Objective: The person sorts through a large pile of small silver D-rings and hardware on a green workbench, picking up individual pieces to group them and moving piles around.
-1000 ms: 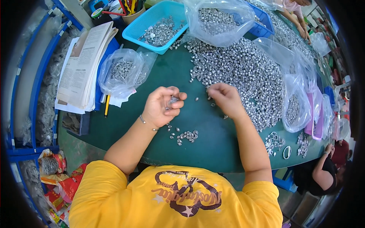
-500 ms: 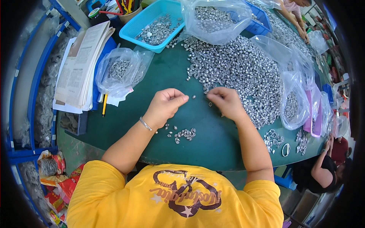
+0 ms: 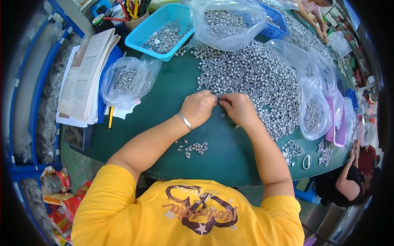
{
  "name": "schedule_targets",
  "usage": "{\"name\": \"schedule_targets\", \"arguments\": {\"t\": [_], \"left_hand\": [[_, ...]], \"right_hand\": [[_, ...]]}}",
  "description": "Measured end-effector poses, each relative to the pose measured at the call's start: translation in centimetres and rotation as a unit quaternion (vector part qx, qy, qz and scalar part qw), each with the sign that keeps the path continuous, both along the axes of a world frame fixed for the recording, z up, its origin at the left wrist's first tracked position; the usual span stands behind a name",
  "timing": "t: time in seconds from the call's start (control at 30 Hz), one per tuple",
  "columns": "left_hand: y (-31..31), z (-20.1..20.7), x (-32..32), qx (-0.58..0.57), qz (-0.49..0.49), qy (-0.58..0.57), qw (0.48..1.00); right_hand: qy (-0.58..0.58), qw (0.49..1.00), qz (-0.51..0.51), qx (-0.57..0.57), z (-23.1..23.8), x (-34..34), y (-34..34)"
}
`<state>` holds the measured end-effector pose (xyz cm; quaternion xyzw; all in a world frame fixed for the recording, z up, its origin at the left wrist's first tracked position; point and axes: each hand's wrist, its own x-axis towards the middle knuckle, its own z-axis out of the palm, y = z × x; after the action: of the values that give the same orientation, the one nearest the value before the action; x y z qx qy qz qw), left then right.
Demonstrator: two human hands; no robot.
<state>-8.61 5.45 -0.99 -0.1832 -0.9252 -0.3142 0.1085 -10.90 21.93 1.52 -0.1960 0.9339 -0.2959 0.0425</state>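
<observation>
Meeting almost tip to tip, the left hand point(image 3: 199, 108) and the right hand point(image 3: 239, 108) were over the green table point(image 3: 160, 110), at the near left edge of a broad heap of small metal pieces point(image 3: 262, 78). The left fingers were curled inward, their tips mostly out of sight; the right thumb and forefinger came close together at the ends. Whether either pinched a piece was too small to tell. One loose metal piece point(image 3: 222, 115) lay between the hands, just beside the right thumb, and a small cluster of pieces point(image 3: 199, 149) sat nearer the person, to the left. A silver bracelet point(image 3: 184, 121) circled the left wrist. On the far side stood a turquoise basket point(image 3: 147, 52) with more pieces inside; left of the hands, a clear bag point(image 3: 111, 95) held metal parts near a yellow pencil point(image 3: 111, 118). A purple basket point(image 3: 339, 119) stood at the right.
</observation>
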Motion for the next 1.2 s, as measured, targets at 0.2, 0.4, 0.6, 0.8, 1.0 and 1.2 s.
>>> {"name": "schedule_targets", "arguments": {"t": [0.2, 0.4, 0.6, 0.8, 1.0, 1.2], "left_hand": [[-1.3, 3.8, 1.8, 0.496, 0.078, -0.359, 0.787], [-4.9, 3.5, 3.4, 0.708, 0.036, -0.400, 0.581], [-7.1, 3.5, 5.4, 0.709, 0.099, -0.363, 0.597], [-7.1, 3.4, 5.6, 0.704, 0.148, -0.295, 0.629], [-7.4, 2.8, 5.7, 0.722, 0.157, -0.283, 0.611], [-7.6, 2.5, 5.7, 0.741, 0.159, -0.273, 0.592]], "right_hand": [[0.124, 0.983, 0.038, 0.129, -0.4, 0.5, -0.6], [0.019, 0.995, 0.037, 0.093, 0.6, 0.7, -1.1], [-0.088, 0.991, -0.074, -0.064, 0.2, -0.4, 1.4], [0.048, 0.995, 0.010, 0.088, -0.2, 0.4, 0.0], [-0.390, 0.784, -0.046, -0.481, 1.1, -0.4, 2.5], [-0.111, 0.980, -0.046, -0.158, 0.2, -0.7, 1.1]]}}
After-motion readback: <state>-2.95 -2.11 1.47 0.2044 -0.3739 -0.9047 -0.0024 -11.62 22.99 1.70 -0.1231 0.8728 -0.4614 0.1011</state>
